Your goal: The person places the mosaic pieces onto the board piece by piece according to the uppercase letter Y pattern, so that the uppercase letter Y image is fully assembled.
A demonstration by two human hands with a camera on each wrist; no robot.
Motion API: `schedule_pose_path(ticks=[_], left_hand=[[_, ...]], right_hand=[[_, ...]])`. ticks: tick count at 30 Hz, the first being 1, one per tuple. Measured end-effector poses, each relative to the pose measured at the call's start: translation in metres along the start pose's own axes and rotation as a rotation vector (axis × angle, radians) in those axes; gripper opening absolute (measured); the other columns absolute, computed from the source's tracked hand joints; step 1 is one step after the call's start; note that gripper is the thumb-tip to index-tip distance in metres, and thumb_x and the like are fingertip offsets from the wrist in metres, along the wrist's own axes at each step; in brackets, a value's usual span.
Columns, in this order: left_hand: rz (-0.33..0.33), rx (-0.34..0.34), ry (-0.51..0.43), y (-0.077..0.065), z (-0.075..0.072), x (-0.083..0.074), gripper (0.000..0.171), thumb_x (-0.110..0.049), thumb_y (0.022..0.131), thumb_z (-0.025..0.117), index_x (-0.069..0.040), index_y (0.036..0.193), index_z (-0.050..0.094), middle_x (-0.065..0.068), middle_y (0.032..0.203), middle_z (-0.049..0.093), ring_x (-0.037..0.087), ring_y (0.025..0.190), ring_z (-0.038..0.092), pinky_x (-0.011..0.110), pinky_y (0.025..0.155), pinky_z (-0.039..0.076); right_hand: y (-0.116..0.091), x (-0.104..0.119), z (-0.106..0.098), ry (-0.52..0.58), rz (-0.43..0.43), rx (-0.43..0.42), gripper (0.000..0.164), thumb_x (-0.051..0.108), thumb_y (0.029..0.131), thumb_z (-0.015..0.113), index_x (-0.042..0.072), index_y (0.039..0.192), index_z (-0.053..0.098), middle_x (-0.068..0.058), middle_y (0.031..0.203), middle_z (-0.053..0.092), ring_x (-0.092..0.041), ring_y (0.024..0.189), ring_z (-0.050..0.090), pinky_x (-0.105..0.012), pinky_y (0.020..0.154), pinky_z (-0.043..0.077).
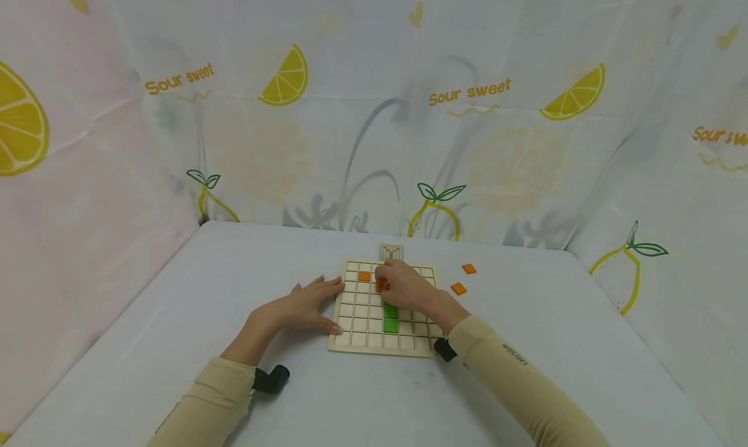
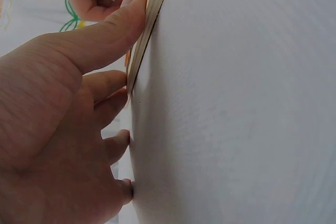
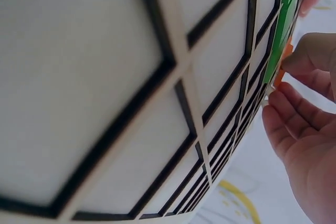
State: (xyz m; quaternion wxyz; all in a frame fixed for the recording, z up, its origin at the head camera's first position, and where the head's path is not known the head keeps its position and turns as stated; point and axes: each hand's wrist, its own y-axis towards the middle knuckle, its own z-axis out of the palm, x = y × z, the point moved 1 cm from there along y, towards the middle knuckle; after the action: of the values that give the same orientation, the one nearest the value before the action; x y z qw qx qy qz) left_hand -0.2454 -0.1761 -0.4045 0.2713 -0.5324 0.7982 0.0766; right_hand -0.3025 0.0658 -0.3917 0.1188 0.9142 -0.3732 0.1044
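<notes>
A wooden grid board [image 1: 374, 352] lies on the table under both hands. My left hand [image 1: 306, 305] is spread at its left side, thumb on the edge and fingers reaching along it; the left wrist view shows this thumb [image 2: 123, 22] on the rim. My right hand [image 1: 411, 287] pinches an orange square tile [image 3: 283, 69] over the upper middle squares, just beyond the green tiles [image 1: 390, 325]. The right hand partly hides that tile and the squares around it. Another orange tile [image 1: 364, 276] sits in a square toward the upper left.
Two loose orange tiles, one nearer [image 1: 458, 288] and one farther [image 1: 469, 268], lie right of the board. A small printed pattern card [image 1: 391, 251] is at its far edge. White table cloth [image 1: 374, 401] surrounds the board, with a lemon-print curtain [image 1: 374, 141] behind.
</notes>
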Motion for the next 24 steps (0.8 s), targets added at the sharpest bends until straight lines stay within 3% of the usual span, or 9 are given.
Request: schedule_pose_path(ticks=[9,24], left_hand=[[0.004,-0.006,-0.001,-0.0014,-0.0004,-0.0013,0.095,-0.044,0.078,0.081,-0.013,0.155,0.036,0.005,0.165,0.027,0.038,0.155,0.012,0.073,0.117,0.005],[-0.001,0.000,0.002,-0.0010,-0.0008,-0.0013,0.093,-0.044,0.079,0.081,-0.013,0.155,0.036,0.004,0.165,0.027,0.037,0.155,0.012,0.072,0.117,0.005]], right_hand=[[0.0043,0.0018,0.0027,-0.025,0.044,0.040,0.015,0.002,0.088,0.062,0.017,0.085,0.062,0.002,0.083,0.052,-0.012,0.073,0.044,-0.024,0.065,0.040],[0.0079,0.0039,0.0053,-0.075,0.033,0.049,0.012,0.005,0.089,0.063,0.017,0.088,0.064,0.003,0.084,0.053,-0.011,0.075,0.045,-0.025,0.068,0.042]])
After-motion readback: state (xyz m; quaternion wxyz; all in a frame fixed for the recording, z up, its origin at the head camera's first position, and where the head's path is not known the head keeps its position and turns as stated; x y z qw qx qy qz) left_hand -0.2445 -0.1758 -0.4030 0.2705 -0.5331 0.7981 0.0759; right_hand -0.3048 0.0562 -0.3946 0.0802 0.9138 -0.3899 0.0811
